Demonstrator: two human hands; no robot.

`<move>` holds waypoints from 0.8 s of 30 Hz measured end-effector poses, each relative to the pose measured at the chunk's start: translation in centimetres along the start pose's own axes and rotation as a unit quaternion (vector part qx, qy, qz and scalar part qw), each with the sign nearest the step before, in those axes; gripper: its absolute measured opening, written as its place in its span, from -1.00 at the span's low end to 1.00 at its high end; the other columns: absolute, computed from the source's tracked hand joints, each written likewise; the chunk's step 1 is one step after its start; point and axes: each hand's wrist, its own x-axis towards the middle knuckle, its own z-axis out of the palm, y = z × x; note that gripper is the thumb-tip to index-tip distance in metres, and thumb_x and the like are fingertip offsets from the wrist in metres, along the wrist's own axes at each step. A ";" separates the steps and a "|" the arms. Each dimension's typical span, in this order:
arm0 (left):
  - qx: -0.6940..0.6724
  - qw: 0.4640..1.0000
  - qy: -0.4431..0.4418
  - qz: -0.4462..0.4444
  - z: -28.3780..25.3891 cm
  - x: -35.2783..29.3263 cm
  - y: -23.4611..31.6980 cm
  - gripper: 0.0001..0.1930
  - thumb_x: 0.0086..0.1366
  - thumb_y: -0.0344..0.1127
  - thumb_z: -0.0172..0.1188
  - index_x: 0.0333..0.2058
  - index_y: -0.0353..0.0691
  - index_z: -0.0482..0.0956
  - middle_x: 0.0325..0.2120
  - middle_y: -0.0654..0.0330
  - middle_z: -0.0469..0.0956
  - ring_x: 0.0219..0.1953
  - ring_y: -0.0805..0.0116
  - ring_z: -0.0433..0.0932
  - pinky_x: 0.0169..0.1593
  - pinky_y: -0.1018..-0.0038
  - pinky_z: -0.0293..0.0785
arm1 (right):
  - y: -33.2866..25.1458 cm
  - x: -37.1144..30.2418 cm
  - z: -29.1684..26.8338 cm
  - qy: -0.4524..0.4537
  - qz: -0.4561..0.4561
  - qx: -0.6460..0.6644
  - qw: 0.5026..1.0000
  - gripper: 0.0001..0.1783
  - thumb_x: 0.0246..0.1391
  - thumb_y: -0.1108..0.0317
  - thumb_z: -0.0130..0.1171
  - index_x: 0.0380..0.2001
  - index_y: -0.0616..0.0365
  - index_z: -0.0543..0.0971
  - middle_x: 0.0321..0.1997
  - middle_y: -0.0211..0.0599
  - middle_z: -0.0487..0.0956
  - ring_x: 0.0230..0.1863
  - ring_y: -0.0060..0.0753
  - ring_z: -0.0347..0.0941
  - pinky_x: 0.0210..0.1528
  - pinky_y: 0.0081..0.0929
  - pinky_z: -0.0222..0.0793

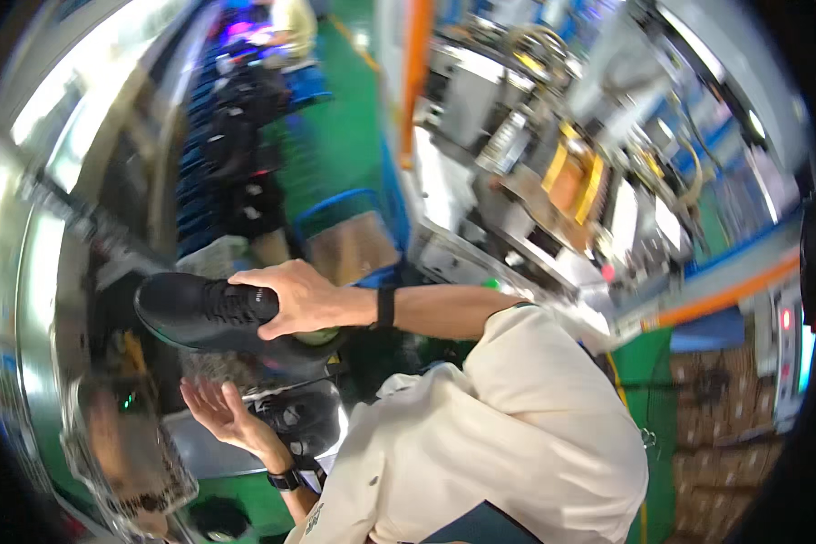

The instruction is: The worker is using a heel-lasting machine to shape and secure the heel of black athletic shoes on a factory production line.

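Observation:
A black lace-up shoe (pixel 210 313) hangs sideways left of centre, its toe pointing left. My right hand (pixel 299 295) is closed around its tongue and ankle opening, thumb and fingers on either side. Below it, my left hand (pixel 219 412) holds nothing, with the palm turned up and the fingers apart. Another dark shoe (pixel 304 417) lies just right of my left hand, partly hidden by the forearm.
Dark shoes (pixel 245 136) line the far left, beside a blue bin (pixel 354 204). Machinery with a yellow frame (pixel 576 172) stands at right behind an orange post (pixel 415 72). A person in a light top (pixel 292 32) is at the back. Brown boxes (pixel 712 453) are stacked lower right.

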 end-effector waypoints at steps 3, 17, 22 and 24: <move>-0.079 0.973 -0.183 -0.115 4.5 -2.3 0.4 -0.23 0.43 -0.13 0.22 0.43 -0.37 0.09 0.35 -0.01 0.27 0.34 0.14 0.30 0.38 0.24 0.20 | 0.0 -6.8 -2.7 0.150 0.125 0.197 0.961 -0.09 -0.31 0.29 0.52 0.23 0.23 0.49 0.04 -0.04 0.65 0.03 -0.28 0.58 0.17 -0.37 0.42; -0.122 0.603 -0.763 -0.198 39.4 -24.4 8.6 -0.09 0.25 -0.26 0.40 0.44 -0.39 0.07 0.35 0.01 0.28 0.34 0.27 0.31 0.39 0.40 0.20 | -1.9 -39.1 -33.0 0.594 0.302 0.007 0.745 -0.26 -0.19 0.40 0.48 0.16 0.36 0.56 0.01 -0.17 0.66 -0.01 -0.37 0.57 0.13 -0.43 0.45; -0.201 0.587 -0.779 -0.091 47.0 -30.1 8.2 -0.12 0.22 -0.36 0.40 0.42 -0.39 0.11 0.36 0.01 0.25 0.36 0.24 0.28 0.39 0.38 0.21 | 1.0 -41.6 -43.7 0.614 0.402 -0.079 0.674 -0.34 -0.18 0.31 0.49 0.06 0.37 0.64 -0.12 -0.19 0.72 -0.15 -0.44 0.62 0.00 -0.50 0.52; -0.201 0.535 -0.801 -0.176 48.9 -30.8 8.0 -0.14 0.23 -0.41 0.39 0.42 -0.40 0.12 0.36 0.02 0.25 0.36 0.24 0.29 0.35 0.38 0.29 | 5.2 -44.7 -48.7 0.585 0.456 -0.175 0.647 -0.29 -0.25 0.21 0.51 0.03 0.35 0.66 -0.14 -0.19 0.73 -0.16 -0.47 0.63 -0.01 -0.52 0.52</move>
